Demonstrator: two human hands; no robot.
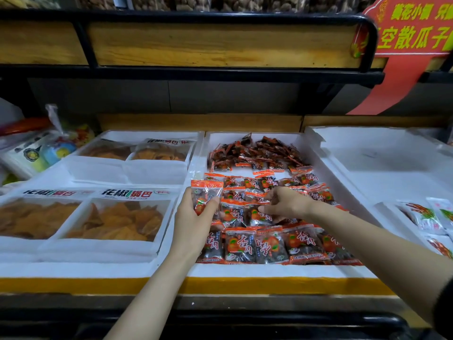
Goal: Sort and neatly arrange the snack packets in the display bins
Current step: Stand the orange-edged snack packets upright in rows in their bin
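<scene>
- The left hand [193,217] covers the bottom half of the held packet [207,192].
- The right hand [284,202] hides most of the pinched packet [253,204].
- The red sign [411,33] is cut off by the top and right edges.
- The white packets [426,217] run off the right side.
- The nuts [220,2] are cut off at the top.
- The small print on the snack packets [240,244] is too tiny to read.
- The things in the clear bag [58,143] look blurry.

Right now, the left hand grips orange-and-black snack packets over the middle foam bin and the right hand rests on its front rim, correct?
No: in the head view the right hand reaches into the middle foam bin, pinching a packet among the laid rows. The left hand does grip snack packets over it.
</scene>
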